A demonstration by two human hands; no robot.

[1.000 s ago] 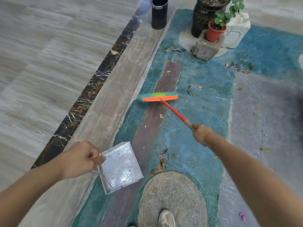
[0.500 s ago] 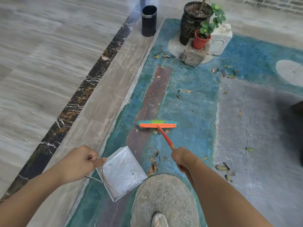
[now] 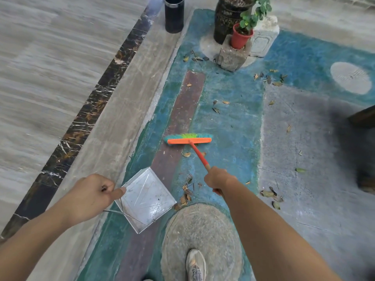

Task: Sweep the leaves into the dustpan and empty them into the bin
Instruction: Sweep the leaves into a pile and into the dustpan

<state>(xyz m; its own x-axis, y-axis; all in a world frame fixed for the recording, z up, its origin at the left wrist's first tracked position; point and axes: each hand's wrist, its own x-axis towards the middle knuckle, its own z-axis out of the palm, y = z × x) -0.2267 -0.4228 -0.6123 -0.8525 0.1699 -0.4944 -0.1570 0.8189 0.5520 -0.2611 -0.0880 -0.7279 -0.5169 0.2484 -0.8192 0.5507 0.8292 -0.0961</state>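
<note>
My left hand (image 3: 91, 194) grips the thin wire handle of a square metal dustpan (image 3: 145, 199), which sits low over the painted floor with nothing visible inside. My right hand (image 3: 218, 178) is closed around the orange handle of a brush (image 3: 188, 139) with an orange head and teal and green bristles, resting on the floor ahead. A small pile of dry leaves (image 3: 186, 192) lies between the dustpan and my right hand. Two leaves (image 3: 187, 154) lie just behind the brush head. A black cylindrical bin (image 3: 174, 14) stands far ahead.
More dry leaves lie near the stone block (image 3: 233, 57), around (image 3: 268, 78) and at the right (image 3: 271, 194). A black planter (image 3: 228, 19) and a red pot (image 3: 241, 38) stand at the back. My shoe (image 3: 195, 264) rests on a round concrete patch (image 3: 203, 230). Dark furniture (image 3: 363, 116) at right.
The brush was pulled toward me across the floor, dragging leaves closer, then the head moved slightly forward again. The view shifted forward. The dustpan stayed in my left hand.
</note>
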